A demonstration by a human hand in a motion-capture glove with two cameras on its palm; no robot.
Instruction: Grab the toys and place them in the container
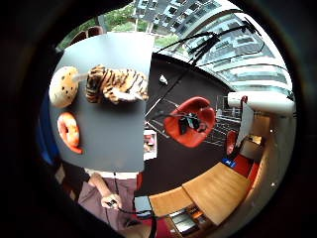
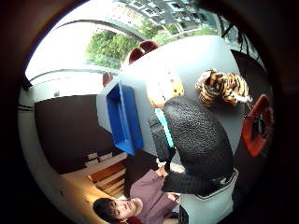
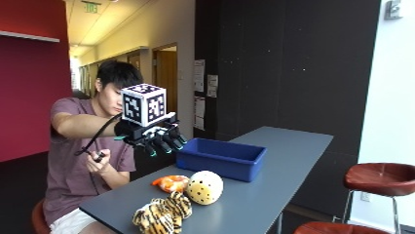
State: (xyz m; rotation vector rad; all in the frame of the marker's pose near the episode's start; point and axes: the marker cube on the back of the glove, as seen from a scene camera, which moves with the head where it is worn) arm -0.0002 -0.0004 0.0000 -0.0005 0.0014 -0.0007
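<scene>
Three soft toys lie at the near end of the grey table (image 3: 285, 161): a striped tiger (image 3: 162, 214), a cream spotted ball-like plush (image 3: 204, 187) and an orange plush (image 3: 172, 183). Behind them stands the blue container (image 3: 223, 158), which looks empty. My gloved right hand (image 3: 156, 136) hovers in the air above the table's near edge, well above the toys, with its fingers relaxed and holding nothing. The little finger side palm view looks down on the tiger (image 1: 116, 84), the spotted plush (image 1: 63, 87) and the orange plush (image 1: 69, 131). The thumb side palm view shows the container (image 2: 124, 119) past a gloved finger (image 2: 196, 140).
The person sits at the table's near end, and the bare left hand (image 3: 97, 158) holds a small device by the chest. A brown stool (image 3: 379, 178) stands to the right of the table. A red chair (image 1: 190, 121) is on the floor beside it.
</scene>
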